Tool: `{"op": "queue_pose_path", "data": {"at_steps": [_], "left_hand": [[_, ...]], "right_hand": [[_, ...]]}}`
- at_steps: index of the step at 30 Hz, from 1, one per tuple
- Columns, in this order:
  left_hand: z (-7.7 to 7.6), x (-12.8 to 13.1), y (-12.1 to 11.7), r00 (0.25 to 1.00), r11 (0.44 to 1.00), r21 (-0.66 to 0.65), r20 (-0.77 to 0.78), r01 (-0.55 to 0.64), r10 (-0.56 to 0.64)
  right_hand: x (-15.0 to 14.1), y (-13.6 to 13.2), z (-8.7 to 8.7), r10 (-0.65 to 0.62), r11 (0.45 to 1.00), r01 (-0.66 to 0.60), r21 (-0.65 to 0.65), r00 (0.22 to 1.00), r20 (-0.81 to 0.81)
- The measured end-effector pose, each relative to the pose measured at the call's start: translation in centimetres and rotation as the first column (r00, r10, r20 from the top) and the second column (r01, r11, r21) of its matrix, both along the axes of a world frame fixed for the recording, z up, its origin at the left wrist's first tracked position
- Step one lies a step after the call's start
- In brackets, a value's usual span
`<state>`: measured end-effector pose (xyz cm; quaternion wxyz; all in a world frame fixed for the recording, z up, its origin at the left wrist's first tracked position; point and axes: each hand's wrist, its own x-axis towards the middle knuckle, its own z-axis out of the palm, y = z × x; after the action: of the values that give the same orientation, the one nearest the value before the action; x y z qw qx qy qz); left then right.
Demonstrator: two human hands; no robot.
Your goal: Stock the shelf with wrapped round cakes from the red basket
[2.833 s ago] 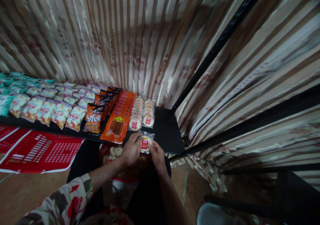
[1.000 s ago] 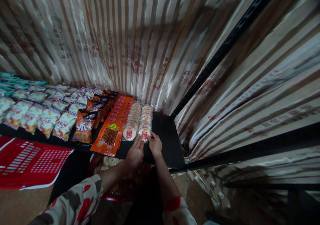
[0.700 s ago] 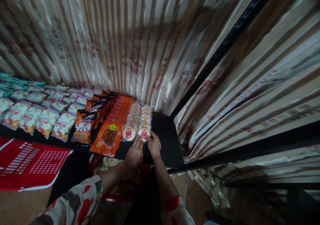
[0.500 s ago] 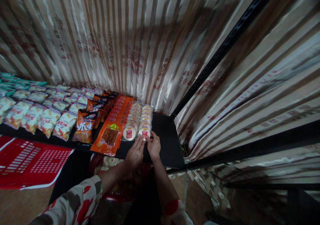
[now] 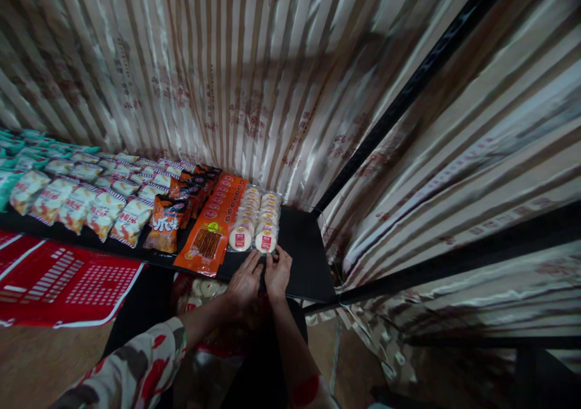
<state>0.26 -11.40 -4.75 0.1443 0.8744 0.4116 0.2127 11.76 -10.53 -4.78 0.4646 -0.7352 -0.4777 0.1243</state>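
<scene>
Two columns of clear-wrapped round white crackers stand side by side on the black shelf [image 5: 313,258]. My right hand [image 5: 277,274] has its fingertips at the lower edge of the front packet in the right column [image 5: 265,238], with fingers extended. Close beside it on the left, my left hand [image 5: 246,281] lies with fingers stretched forward, their tips by the same packet's lower left edge. Neither hand is wrapped around anything. The left column's front packet [image 5: 240,237] carries a red label. Orange packs of brown sticks [image 5: 209,239] overlap in a row just left of the crackers.
Further left are orange-and-black snack bags [image 5: 163,224], rows of white snack bags [image 5: 103,212] and green bags [image 5: 34,149]. A red printed sheet [image 5: 77,282] hangs below the shelf edge. Bagged goods [image 5: 206,291] sit under the shelf. Striped curtain [image 5: 254,94] and a black post [image 5: 394,109] stand behind.
My hands have drawn back slightly from the right column's front packet, whose label now shows more fully. The view has shifted, so the shelf goods appear further right.
</scene>
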Motion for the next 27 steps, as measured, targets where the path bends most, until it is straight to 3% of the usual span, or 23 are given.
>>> {"op": "queue_pose_path", "data": {"at_steps": [6, 11, 14, 19, 23, 27], "left_hand": [[-0.3, -1.8, -2.1, 0.99, 1.0, 0.018, 0.137, 0.026, -0.028], [-1.5, -5.0, -4.6, 0.982, 0.998, -0.014, 0.184, 0.056, -0.053], [-3.0, -7.1, -5.9, 0.991, 0.994, -0.091, 0.13, 0.053, -0.041], [-6.0, -9.8, -6.9, 1.0, 0.969, -0.247, 0.007, 0.012, -0.011], [-8.1, -11.1, -6.9, 0.976, 0.918, -0.351, -0.179, -0.184, 0.128], [-9.2, -12.5, -6.2, 0.889, 0.872, -0.243, -0.296, -0.424, 0.35]], "right_hand": [[-3.0, -2.8, -0.1, 0.05, 0.995, -0.048, 0.091, 0.999, -0.021], [-5.7, -5.4, -1.4, 0.205, 0.975, -0.198, 0.102, 0.977, -0.065], [-7.3, -6.9, -3.0, 0.284, 0.958, -0.282, 0.045, 0.957, -0.058], [-9.7, -8.2, -6.5, 0.398, 0.898, -0.405, -0.175, 0.915, -0.07], [-11.5, -8.2, -8.9, 0.446, 0.81, -0.474, -0.345, 0.88, -0.161], [-13.1, -8.2, -10.7, 0.445, 0.736, -0.531, -0.42, 0.847, -0.291]]}}
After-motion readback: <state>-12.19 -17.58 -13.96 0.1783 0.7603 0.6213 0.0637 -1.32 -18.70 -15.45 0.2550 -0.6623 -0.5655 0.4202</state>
